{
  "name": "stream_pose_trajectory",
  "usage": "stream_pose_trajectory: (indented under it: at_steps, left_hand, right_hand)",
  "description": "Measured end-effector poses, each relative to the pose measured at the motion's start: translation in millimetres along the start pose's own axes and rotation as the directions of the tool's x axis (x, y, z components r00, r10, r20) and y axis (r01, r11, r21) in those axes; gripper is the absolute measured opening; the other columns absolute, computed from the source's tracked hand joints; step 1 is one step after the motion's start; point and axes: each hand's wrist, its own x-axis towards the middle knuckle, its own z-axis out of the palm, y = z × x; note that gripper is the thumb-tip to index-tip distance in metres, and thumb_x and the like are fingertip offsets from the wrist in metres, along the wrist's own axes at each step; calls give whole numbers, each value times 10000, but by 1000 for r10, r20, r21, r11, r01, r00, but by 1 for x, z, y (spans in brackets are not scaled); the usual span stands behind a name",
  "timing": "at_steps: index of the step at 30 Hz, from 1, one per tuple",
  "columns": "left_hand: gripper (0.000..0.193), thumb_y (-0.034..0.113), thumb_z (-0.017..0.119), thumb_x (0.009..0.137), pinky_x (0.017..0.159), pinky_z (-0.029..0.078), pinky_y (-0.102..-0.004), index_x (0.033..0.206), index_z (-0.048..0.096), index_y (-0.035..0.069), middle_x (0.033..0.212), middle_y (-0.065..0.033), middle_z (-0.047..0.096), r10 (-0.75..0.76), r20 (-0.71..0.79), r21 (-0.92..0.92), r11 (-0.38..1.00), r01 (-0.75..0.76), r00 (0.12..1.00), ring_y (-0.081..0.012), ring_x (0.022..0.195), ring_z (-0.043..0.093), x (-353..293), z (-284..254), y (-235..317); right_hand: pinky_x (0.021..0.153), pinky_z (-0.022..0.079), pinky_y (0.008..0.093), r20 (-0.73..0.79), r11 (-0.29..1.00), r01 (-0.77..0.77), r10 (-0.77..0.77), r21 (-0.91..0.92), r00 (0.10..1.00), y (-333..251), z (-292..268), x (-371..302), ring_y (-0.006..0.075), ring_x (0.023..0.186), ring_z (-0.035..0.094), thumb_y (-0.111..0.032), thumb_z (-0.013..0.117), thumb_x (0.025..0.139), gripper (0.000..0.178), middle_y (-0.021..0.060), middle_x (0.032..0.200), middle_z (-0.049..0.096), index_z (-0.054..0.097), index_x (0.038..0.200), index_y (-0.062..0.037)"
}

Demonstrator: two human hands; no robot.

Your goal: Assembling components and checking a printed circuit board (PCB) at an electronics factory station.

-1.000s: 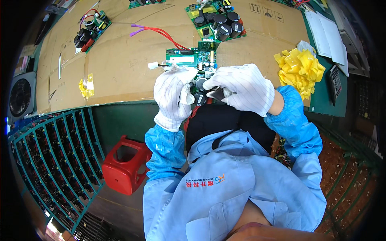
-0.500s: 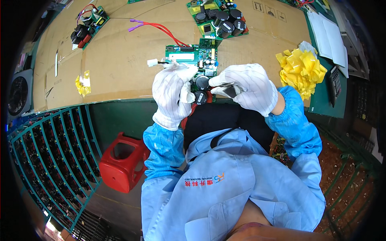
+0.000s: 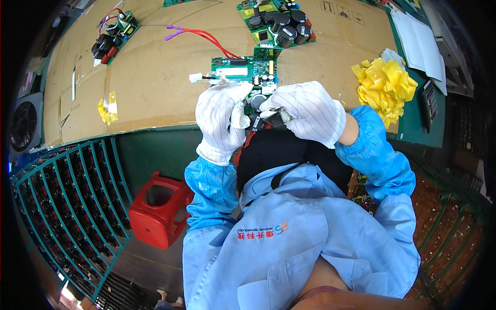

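A green circuit board (image 3: pixel 264 67) lies near the table's front edge, with red wires (image 3: pixel 212 37) ending in purple terminals and a white connector (image 3: pixel 195 78) on its left. Large round black capacitors (image 3: pixel 257 122) stand at its near end. My left hand (image 3: pixel 222 121), in a white striped glove, is closed on the board's left side; its fingertips are partly hidden. My right hand (image 3: pixel 310 113), gloved likewise, pinches a small dark flat piece (image 3: pixel 275 120) against the capacitors. What kind of thing that piece is I cannot tell, since the fingers cover most of it.
Other circuit boards (image 3: pixel 279 23) lie farther back, one (image 3: pixel 114 39) at the far left. A bunch of yellow tape strips (image 3: pixel 385 90) and a calculator (image 3: pixel 429 106) are at the right. Below stand a red stool (image 3: pixel 155 219) and a green rack (image 3: pixel 72 206) holding boards.
My right hand has moved slightly left, bringing the dark piece over the capacitors. The left hand stays on the board, which has shifted very slightly.
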Motion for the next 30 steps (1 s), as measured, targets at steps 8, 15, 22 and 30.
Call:
stream_pose_trajectory:
  at_steps: [8, 15, 22, 30]
  left_hand:
    - [295, 119, 525, 892, 961, 502, -447, 1067, 724, -10, 1025, -160, 731, -37, 39, 5, 999, 37, 999, -344, 991, 690, -2, -2, 2]
    - [278, 109, 552, 868, 931, 505, -446, 1061, 724, 6, 982, -148, 729, -23, 26, 8, 1000, 23, 999, -344, 953, 689, -1, -2, 1]
    - [286, 101, 590, 819, 914, 510, -440, 1057, 728, 24, 933, -142, 722, -17, 0, 15, 1000, 17, 1000, -336, 913, 691, -2, 2, -2]
    - [299, 143, 533, 877, 962, 500, -457, 1032, 736, -11, 988, -159, 738, -62, 45, 5, 998, 62, 997, -339, 983, 702, -1, -1, 2]
  right_hand:
    - [695, 555, 397, -64, 994, 31, -25, 103, 998, 5, 8, 1, 329, 805, 673, -80, 691, 667, 348, 147, 927, 673, 649, 1010, -40]
    - [646, 525, 409, 1, 990, 46, -47, 132, 999, -4, 8, 12, 331, 752, 642, -80, 684, 652, 318, 108, 817, 612, 622, 964, -65]
    - [697, 558, 401, -12, 986, -92, 94, 138, 995, -2, -1, -4, 327, 828, 688, -82, 688, 646, 420, 136, 978, 690, 645, 1062, -40]
    - [684, 566, 363, -21, 989, -111, 114, 99, 993, -5, -10, -1, 294, 809, 695, -47, 692, 634, 441, 114, 932, 687, 662, 1073, -47]
